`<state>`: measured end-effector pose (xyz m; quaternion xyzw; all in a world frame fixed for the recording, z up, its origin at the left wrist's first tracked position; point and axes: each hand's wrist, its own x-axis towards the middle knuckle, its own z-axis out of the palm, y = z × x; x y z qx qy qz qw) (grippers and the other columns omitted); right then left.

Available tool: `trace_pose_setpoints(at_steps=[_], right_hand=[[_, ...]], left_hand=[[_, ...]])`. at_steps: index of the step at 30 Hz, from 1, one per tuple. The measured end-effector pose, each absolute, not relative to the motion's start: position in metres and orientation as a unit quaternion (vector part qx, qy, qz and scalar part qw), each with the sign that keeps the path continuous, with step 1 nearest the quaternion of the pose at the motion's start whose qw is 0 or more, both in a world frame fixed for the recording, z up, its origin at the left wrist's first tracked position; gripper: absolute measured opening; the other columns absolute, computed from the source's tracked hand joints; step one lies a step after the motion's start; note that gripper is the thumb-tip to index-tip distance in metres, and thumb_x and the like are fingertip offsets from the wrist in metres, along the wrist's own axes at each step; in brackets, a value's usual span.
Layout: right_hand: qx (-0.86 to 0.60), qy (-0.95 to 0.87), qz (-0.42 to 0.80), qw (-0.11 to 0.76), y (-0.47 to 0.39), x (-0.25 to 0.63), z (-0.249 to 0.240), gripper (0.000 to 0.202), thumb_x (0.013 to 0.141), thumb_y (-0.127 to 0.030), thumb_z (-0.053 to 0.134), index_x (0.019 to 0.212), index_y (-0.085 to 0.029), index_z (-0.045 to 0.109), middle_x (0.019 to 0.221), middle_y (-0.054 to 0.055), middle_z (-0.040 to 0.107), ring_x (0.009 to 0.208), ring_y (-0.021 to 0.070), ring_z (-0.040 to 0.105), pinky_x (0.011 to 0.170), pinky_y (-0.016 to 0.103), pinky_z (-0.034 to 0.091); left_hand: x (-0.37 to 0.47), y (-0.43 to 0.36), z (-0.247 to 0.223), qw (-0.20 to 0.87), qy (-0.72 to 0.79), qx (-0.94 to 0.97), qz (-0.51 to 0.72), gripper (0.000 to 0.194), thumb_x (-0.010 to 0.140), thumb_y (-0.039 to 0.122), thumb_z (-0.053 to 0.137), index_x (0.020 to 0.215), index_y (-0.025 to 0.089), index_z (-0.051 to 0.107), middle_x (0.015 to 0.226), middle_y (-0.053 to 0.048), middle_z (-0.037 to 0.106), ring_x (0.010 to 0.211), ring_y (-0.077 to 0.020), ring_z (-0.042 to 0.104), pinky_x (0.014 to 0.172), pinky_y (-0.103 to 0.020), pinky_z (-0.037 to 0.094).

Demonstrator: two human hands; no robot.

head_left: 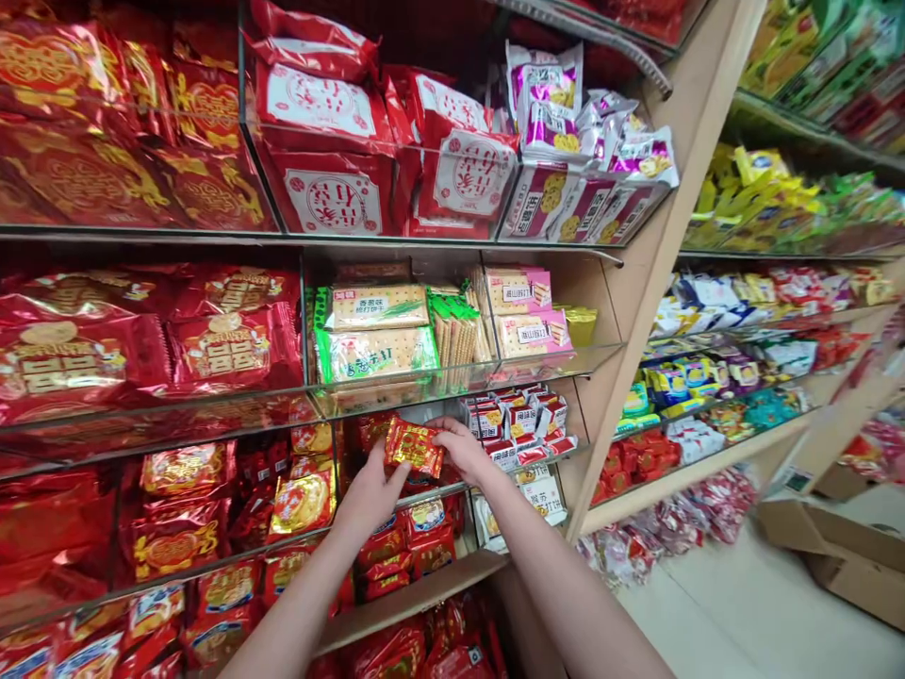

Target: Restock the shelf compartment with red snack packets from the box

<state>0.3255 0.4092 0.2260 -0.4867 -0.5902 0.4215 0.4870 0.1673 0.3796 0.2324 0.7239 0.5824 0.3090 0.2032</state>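
Observation:
A small red packet point(414, 447) with gold print is held up in front of a shelf compartment. On its left end my left hand point(374, 488) is closed, thumb along the lower edge. The fingers of my right hand point(459, 447) pinch its right end. Behind it, more red packets point(373, 426) partly show inside the compartment. Just right of my right hand stand small white and red packets point(521, 415). Below my hands lie red packets point(428, 528) with round pictures on them.
Clear plastic ledges point(467, 382) front the shelves, with cracker packs point(382, 325) above my hands. Large red packs point(226, 344) fill the left. A wooden upright point(654, 236) divides this unit from another. On the floor at right are an open cardboard box point(841, 556) and bagged goods point(679, 528).

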Motion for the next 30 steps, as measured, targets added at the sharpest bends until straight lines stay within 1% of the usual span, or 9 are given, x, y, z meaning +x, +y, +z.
trace_pose_setpoints(at_steps=[3,6,11,15,17,19,21,25,30], right_hand=[[-0.455,-0.562,0.464,0.512,0.411,0.327,0.224,0.027,0.067,-0.018,0.043,0.093,-0.017,0.049,0.076,0.0,0.061,0.065,0.0123,0.061,0.059,0.025,0.05],[-0.436,-0.548,0.48,0.528,0.412,0.328,0.22,0.022,0.065,-0.026,0.054,0.085,-0.017,0.05,0.073,-0.001,0.06,0.063,0.0123,0.06,0.06,0.025,0.049],[-0.423,-0.577,0.471,0.516,0.412,0.328,0.215,0.024,0.062,-0.027,0.062,0.08,-0.016,0.052,0.068,-0.001,0.06,0.065,0.0135,0.06,0.064,0.027,0.048],[-0.39,-0.653,0.419,0.496,0.405,0.325,0.222,0.044,0.056,-0.023,0.07,0.098,-0.02,0.056,0.094,0.001,0.063,0.091,0.0157,0.058,0.078,0.027,0.045],[-0.391,-0.68,0.387,0.484,0.403,0.325,0.224,0.035,0.059,-0.023,0.068,0.093,-0.022,0.061,0.093,-0.001,0.064,0.091,0.0152,0.057,0.08,0.026,0.044],[-0.417,-0.686,0.364,0.472,0.404,0.327,0.223,0.015,0.064,-0.023,0.064,0.079,-0.02,0.064,0.08,-0.001,0.065,0.08,0.0146,0.059,0.075,0.026,0.045],[-0.456,-0.674,0.35,0.464,0.408,0.329,0.219,0.007,0.068,-0.022,0.061,0.073,-0.018,0.063,0.072,-0.001,0.063,0.071,0.0136,0.058,0.069,0.026,0.046],[-0.533,-0.627,0.362,0.437,0.416,0.33,0.211,0.009,0.075,-0.02,0.055,0.082,-0.015,0.059,0.078,0.002,0.063,0.063,0.0103,0.058,0.058,0.023,0.047],[-0.59,-0.605,0.398,0.357,0.414,0.328,0.213,0.018,0.083,-0.025,0.052,0.094,-0.012,0.055,0.079,0.0,0.061,0.061,0.0081,0.058,0.055,0.023,0.05]], left_hand=[[0.169,0.384,0.226,0.217,0.589,0.712,0.315,0.043,0.081,0.035,0.041,0.12,0.02,0.038,0.087,-0.005,0.071,0.071,-0.0168,0.067,0.063,-0.028,0.05],[0.167,0.383,0.224,0.205,0.595,0.708,0.32,0.033,0.079,0.038,0.045,0.108,0.022,0.047,0.08,-0.002,0.071,0.067,-0.0162,0.066,0.062,-0.028,0.049],[0.165,0.375,0.229,0.134,0.618,0.7,0.333,0.03,0.081,0.039,0.037,0.105,0.022,0.043,0.093,-0.006,0.065,0.081,-0.0191,0.063,0.071,-0.031,0.047],[0.168,0.367,0.23,0.069,0.62,0.718,0.308,0.022,0.083,0.033,0.032,0.098,0.022,0.044,0.108,-0.012,0.058,0.088,-0.0245,0.061,0.072,-0.036,0.044],[0.169,0.365,0.23,0.053,0.619,0.73,0.285,0.019,0.083,0.031,0.032,0.095,0.022,0.045,0.1,-0.011,0.061,0.081,-0.0252,0.063,0.066,-0.036,0.044],[0.17,0.364,0.229,0.041,0.618,0.735,0.276,0.021,0.083,0.031,0.033,0.1,0.023,0.043,0.094,-0.009,0.064,0.076,-0.0239,0.063,0.062,-0.034,0.044],[0.17,0.362,0.23,0.019,0.617,0.735,0.28,0.028,0.083,0.03,0.033,0.109,0.021,0.037,0.099,-0.009,0.061,0.083,-0.0225,0.062,0.066,-0.033,0.045],[0.173,0.358,0.231,-0.033,0.612,0.742,0.272,0.029,0.084,0.028,0.03,0.11,0.018,0.037,0.11,-0.012,0.054,0.101,-0.0218,0.054,0.08,-0.032,0.043],[0.174,0.358,0.227,-0.031,0.611,0.77,0.181,0.028,0.085,0.033,0.024,0.088,0.025,0.05,0.082,-0.006,0.066,0.07,-0.0233,0.063,0.057,-0.033,0.041]])
